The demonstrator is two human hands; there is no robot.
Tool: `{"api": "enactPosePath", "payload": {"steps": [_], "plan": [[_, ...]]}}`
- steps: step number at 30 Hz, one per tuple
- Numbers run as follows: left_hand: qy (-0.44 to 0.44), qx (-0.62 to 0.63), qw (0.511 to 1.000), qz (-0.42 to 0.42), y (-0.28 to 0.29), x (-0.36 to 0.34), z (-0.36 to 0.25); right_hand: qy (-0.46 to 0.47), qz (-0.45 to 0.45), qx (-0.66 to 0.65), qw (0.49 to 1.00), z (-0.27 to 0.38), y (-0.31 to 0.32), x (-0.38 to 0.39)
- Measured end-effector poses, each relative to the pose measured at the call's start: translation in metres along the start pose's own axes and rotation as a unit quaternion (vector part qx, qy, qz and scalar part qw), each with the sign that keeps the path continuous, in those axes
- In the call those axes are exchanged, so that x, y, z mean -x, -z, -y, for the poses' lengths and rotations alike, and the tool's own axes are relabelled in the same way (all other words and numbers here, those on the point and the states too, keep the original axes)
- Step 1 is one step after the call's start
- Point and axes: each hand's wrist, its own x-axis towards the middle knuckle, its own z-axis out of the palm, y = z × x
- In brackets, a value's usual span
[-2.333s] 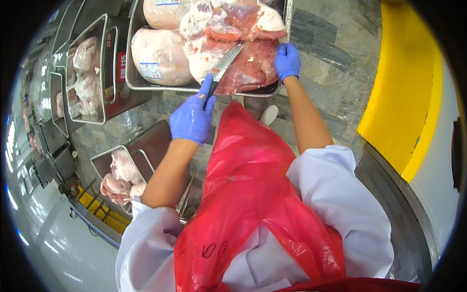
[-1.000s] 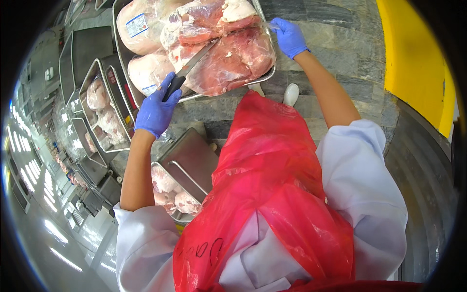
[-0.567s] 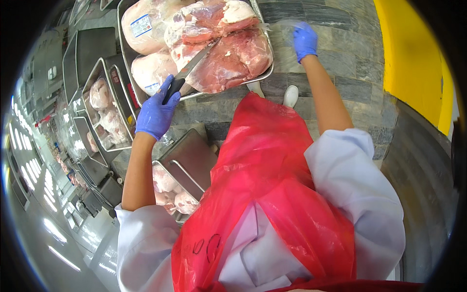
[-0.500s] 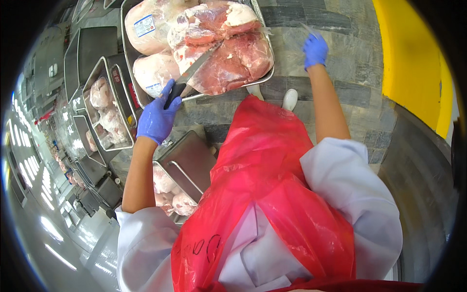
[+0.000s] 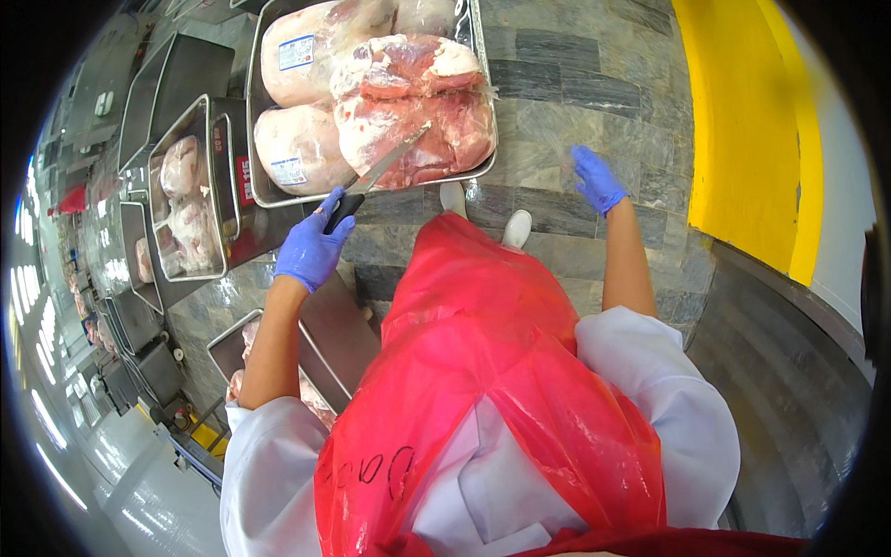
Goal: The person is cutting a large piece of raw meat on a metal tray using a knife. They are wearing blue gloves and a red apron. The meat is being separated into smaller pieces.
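My left hand (image 5: 309, 249), in a blue glove, is closed around the black handle of a knife (image 5: 388, 162). Its blade points up and to the right, over the raw meat (image 5: 418, 139) in a metal tray (image 5: 490, 111). This meat is pink-red, with its wrapping opened. Beside it lie pale, plastic-wrapped cuts (image 5: 299, 144) with white and blue labels. Out to the right over the floor, my gloved right hand (image 5: 599, 181) is open with its fingers stretched out. A faint clear smear shows by its fingertips, too blurred to name.
Left of the tray stands a metal bin (image 5: 223, 251) of wrapped meat. Another metal container (image 5: 339, 320) with meat is below my left hand, partly covered by my arm. A yellow barrier (image 5: 742, 139) runs along the right side above the tiled floor (image 5: 548, 223).
My right hand has come down toward me, and the clear plastic film that stuck out from its fingers no longer shows plainly. The knife stays in my left hand. The whole view has shifted.
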Motion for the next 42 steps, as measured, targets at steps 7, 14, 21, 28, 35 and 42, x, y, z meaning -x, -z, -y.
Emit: {"api": "enactPosePath", "payload": {"steps": [7,14,21,28,35,42], "plan": [[0.002,-0.007,0.999,-0.048,-0.006,0.022,-0.001,0.029,0.014,0.032,0.999,0.045,0.007,-0.005],[-0.018,-0.113,0.989,-0.098,0.022,0.009,-0.009,0.297,0.017,0.427,0.854,0.128,-0.05,-0.032],[-0.026,-0.14,0.988,-0.057,0.048,-0.014,-0.028,0.479,0.115,0.557,0.668,0.179,-0.161,-0.056],[-0.022,-0.096,0.994,-0.043,0.053,-0.023,-0.032,0.537,0.02,0.587,0.606,0.139,-0.194,-0.1],[-0.015,0.056,0.998,-0.032,0.09,-0.039,-0.022,0.557,0.105,0.547,0.616,0.166,-0.179,-0.117],[-0.048,-0.129,0.99,-0.006,0.131,-0.07,-0.038,0.466,0.158,0.637,0.593,0.191,-0.194,-0.115]]}}
